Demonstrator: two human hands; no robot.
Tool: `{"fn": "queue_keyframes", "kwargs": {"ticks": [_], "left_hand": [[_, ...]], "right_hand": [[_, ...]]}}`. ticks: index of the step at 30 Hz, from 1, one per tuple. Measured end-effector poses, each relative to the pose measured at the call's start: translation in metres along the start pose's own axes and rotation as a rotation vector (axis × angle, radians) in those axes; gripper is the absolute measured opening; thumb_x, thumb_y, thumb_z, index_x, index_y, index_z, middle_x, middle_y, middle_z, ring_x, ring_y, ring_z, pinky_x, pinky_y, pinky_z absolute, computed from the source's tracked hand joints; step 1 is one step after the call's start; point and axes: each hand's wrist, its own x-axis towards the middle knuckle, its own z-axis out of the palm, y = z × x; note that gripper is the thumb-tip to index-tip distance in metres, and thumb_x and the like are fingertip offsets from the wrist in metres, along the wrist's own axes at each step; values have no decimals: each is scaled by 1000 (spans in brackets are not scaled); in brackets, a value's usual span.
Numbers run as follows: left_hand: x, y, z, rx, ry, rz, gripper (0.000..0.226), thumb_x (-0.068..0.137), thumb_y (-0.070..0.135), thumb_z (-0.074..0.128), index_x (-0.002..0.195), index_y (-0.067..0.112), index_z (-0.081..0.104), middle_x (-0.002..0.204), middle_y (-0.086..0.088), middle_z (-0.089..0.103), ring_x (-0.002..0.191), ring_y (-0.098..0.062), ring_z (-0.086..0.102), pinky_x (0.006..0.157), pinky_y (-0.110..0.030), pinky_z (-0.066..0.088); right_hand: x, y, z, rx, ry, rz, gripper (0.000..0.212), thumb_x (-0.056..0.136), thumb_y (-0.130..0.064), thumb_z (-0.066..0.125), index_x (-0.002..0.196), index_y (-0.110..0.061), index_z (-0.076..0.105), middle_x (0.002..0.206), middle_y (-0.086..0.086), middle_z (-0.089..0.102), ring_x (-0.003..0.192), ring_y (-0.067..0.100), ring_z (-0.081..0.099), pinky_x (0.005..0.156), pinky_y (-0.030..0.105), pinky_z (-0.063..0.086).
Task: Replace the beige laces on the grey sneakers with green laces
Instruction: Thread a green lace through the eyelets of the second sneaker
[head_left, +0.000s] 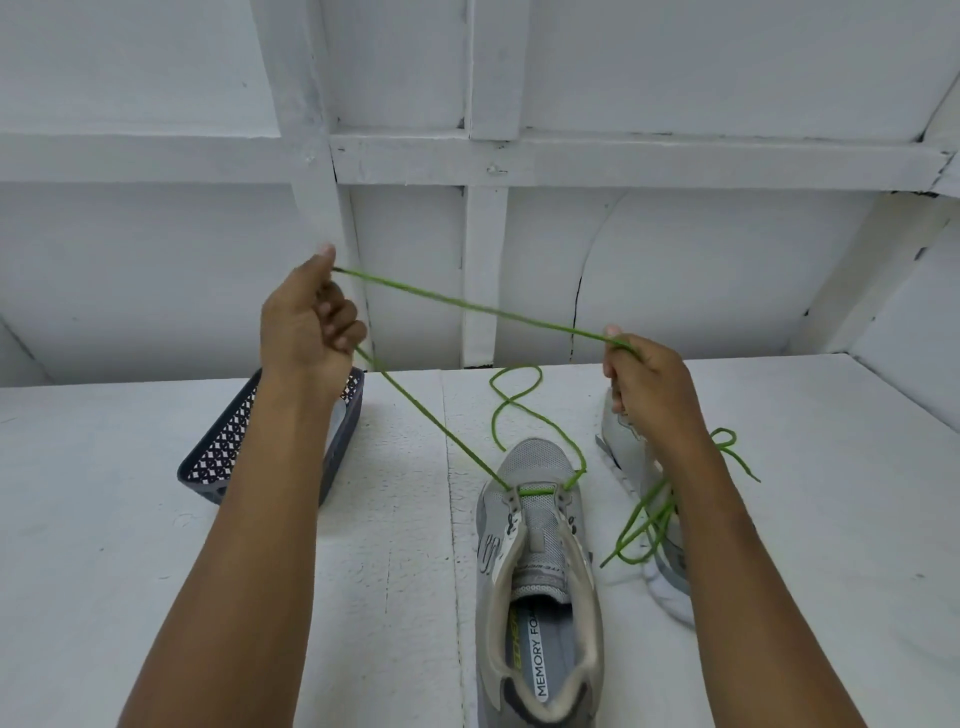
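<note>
On the white table (104, 519) the grey sneaker (535, 545) points away, its green lace (467, 304) climbing from the far-left eyelet into the curled fingers of the left hand (306, 322), then running taut rightward to the pinching right hand (644, 384).

sneaker (540, 545): heel cut off below | second sneaker (621, 436), toward bench's (104, 519) right edge: mostly hidden behind right forearm (691, 493) | basket (218, 457): interior blocked by left forearm (280, 467), perhaps something pale inside | green lace (467, 306) end: buried in left hand (306, 322)

Taut green lace (431, 418) bars the gap between basket (218, 457) and sneaker (540, 460)
</note>
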Motion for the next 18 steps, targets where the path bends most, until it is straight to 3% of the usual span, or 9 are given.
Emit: {"fn": "queue_keyframes", "kwargs": {"ticks": [2, 4, 5, 7, 9, 12, 14, 16, 18], "left_hand": [[8, -11, -6, 270, 125, 41, 32, 89, 25, 68, 68, 20, 45, 50, 7, 36, 42, -9, 27, 41, -22, 23], [15, -24, -6, 816, 104, 61, 19, 88, 28, 70, 78, 16, 60, 63, 3, 58, 55, -15, 50, 54, -28, 41], [14, -32, -5, 1111, 44, 44, 18, 87, 30, 70, 94, 14, 64, 85, -2, 66, 75, -21, 59, 69, -33, 48], [6, -43, 0, 1521, -138, 23, 51, 87, 34, 70, 132, 17, 53, 131, -11, 55, 119, -29, 52, 99, -43, 45], [-10, -49, 14, 1542, -427, 109, 71, 86, 39, 73, 147, 27, 39, 151, -5, 38, 138, -26, 36, 113, -45, 34], [-36, -60, 36, 1304, -848, 106, 67, 86, 39, 73, 145, 35, 42, 150, 12, 41, 136, -5, 37, 110, -25, 32], [-40, -69, 41, 1296, -910, 100, 43, 89, 38, 71, 130, 34, 58, 136, 14, 57, 124, -1, 50, 103, -23, 39], [-38, -71, 42, 1258, -874, 100, 12, 92, 32, 69, 104, 27, 68, 107, 11, 72, 101, -5, 65, 90, -26, 50], [-35, -71, 41, 1202, -821, 98, 4, 94, 26, 67, 91, 23, 68, 87, 7, 75, 84, -5, 69, 81, -26, 53]], "right_hand": [[1, 5, -3, 22, 6, 48, 48, 98, -44, 47, 61, -15, 48, 50, -4, 37, 52, 17, 35, 61, 32, 36], [2, 5, -4, 39, -32, 77, 48, 98, -47, 48, 58, -20, 47, 47, -8, 35, 46, 12, 31, 58, 29, 33], [1, 4, -2, 35, -65, 83, 48, 99, -47, 48, 58, -21, 47, 46, -9, 35, 43, 9, 30, 55, 27, 30], [-2, -1, 3, -3, -173, 72, 46, 99, -45, 49, 60, -20, 50, 46, -9, 35, 39, 7, 28, 50, 25, 25], [-5, -5, 8, -78, -319, 59, 42, 98, -40, 53, 63, -18, 54, 49, -8, 36, 40, 7, 28, 49, 24, 25], [-11, -8, 13, -138, -547, 82, 29, 95, -31, 59, 70, -17, 61, 54, -9, 43, 46, 8, 33, 47, 23, 27], [-14, -7, 14, -90, -626, 100, 23, 94, -27, 60, 75, -15, 61, 54, -11, 44, 47, 6, 34, 47, 21, 28], [-15, -4, 11, -6, -630, 114, 24, 98, -25, 55, 79, -13, 59, 55, -9, 43, 49, 8, 33, 48, 20, 29], [-17, 0, 5, 44, -625, 98, 26, 102, -26, 50, 84, -9, 60, 58, -6, 47, 53, 9, 39, 52, 21, 35]]}}
